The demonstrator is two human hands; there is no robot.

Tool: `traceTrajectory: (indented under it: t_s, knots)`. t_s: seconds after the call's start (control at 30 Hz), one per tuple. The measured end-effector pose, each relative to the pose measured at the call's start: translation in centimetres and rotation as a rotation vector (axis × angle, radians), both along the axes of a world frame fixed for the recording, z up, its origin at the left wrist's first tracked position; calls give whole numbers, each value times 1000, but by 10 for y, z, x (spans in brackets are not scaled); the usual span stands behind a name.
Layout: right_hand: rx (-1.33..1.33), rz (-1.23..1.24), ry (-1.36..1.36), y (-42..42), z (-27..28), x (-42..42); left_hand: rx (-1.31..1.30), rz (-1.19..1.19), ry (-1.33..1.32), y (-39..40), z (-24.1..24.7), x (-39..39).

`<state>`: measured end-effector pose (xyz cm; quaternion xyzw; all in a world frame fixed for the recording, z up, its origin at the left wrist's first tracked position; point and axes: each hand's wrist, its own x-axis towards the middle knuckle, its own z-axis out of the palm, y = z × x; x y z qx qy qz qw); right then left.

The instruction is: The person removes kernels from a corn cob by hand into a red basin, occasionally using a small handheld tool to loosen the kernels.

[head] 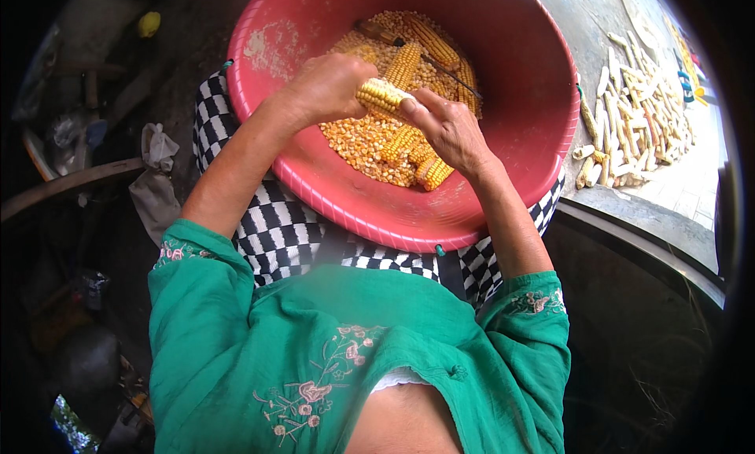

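My left hand (pixel 337 87) grips one end of a partly shelled ear of corn (pixel 382 98). On its other end, my right hand (pixel 446 124) holds it with the thumb along the top. Both hands are above a large red plastic tub (pixel 377 218). Loose yellow kernels (pixel 360 150) cover the tub's bottom, and several ears of corn (pixel 432 43) with their kernels on lie among them. A tool with a dark handle (pixel 377 32) and a thin metal shaft (pixel 448 73) rests there, partly hidden by an ear.
Black-and-white checked cloth (pixel 277 224) covers my lap under the tub. To the right, a heap of bare corn cobs (pixel 637 112) lies on the floor beyond a sill (pixel 643 247). A curved wooden bar (pixel 71 186) and a pale cloth bag (pixel 154 188) are at the left.
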<state>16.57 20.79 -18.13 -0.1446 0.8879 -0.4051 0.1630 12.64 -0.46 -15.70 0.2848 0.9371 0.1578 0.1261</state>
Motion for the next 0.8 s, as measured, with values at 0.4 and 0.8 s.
traceTrajectory:
  t_s: [0.4,0.8]
  knots:
    - [70,-41,102,-7,-1,3,-5,-20,91,5,-4,3]
    - [220,62,30,-13,18,-2,-7,-29,31,0,-7,-1]
